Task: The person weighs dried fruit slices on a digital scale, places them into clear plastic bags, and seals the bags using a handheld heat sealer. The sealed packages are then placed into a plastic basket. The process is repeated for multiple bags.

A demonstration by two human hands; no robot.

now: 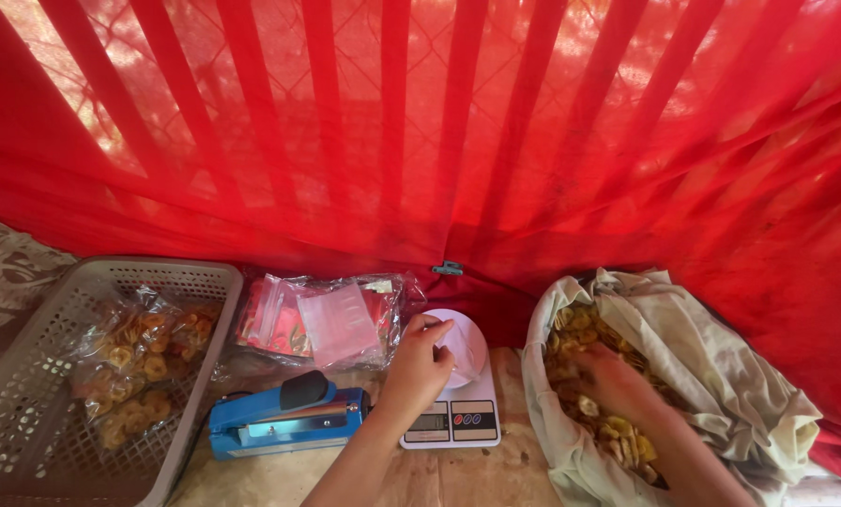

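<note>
My left hand (419,368) hovers over a white kitchen scale (458,413), pinching the edge of a clear plastic bag (463,347) that rests on the scale's round platform. My right hand (618,383) is buried in a heap of yellow round chips (585,324) inside a pale cloth sack (721,366) at the right. Its fingers are blurred among the chips, so I cannot tell if it holds any.
A blue heat sealer (284,420) lies left of the scale. Behind it is a stack of empty clear bags (331,321). A grey plastic basket (26,394) at the left holds packed bags of chips (144,361). A red cloth (420,122) hangs behind everything.
</note>
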